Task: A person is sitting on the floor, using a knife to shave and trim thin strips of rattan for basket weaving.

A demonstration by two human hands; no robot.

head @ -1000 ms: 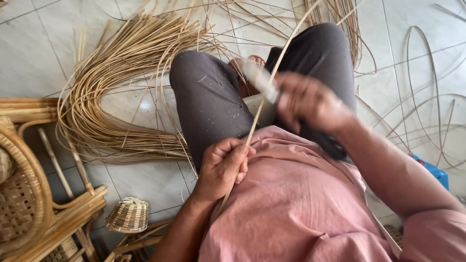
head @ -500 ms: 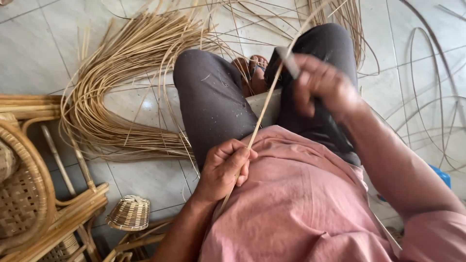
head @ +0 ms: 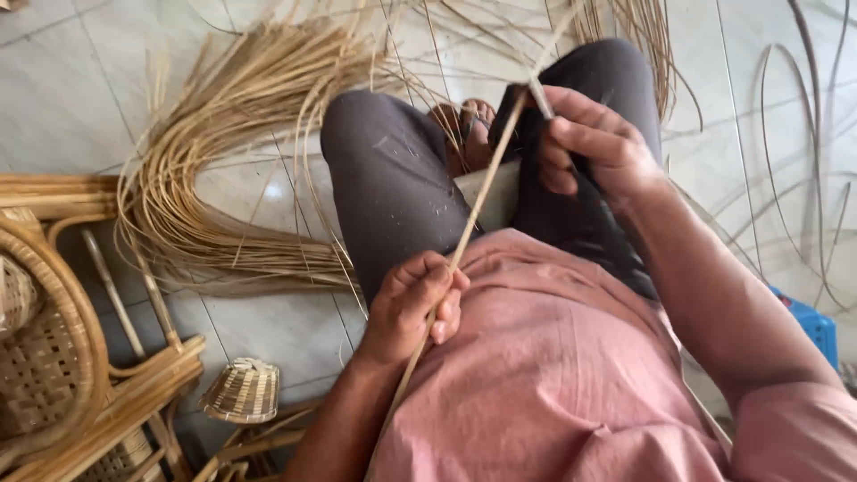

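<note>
Head view: looking down onto lap.
Left hand [head: 412, 303]: fist closed round cane strip [head: 464, 241], over pink shirt.
Right hand [head: 596, 143]: fingers closed on knife [head: 539, 96], blade against strip above knees.
Floor [head: 71, 98]: cane bundle [head: 205, 152], small basket [head: 239, 391], wicker chair [head: 54, 357] at left.

Pink shirt [head: 553, 357], grey trousers [head: 393, 187], tan cane strips [head: 205, 152]

No packages, labels, signs or screens show anywhere in the head view.
</note>
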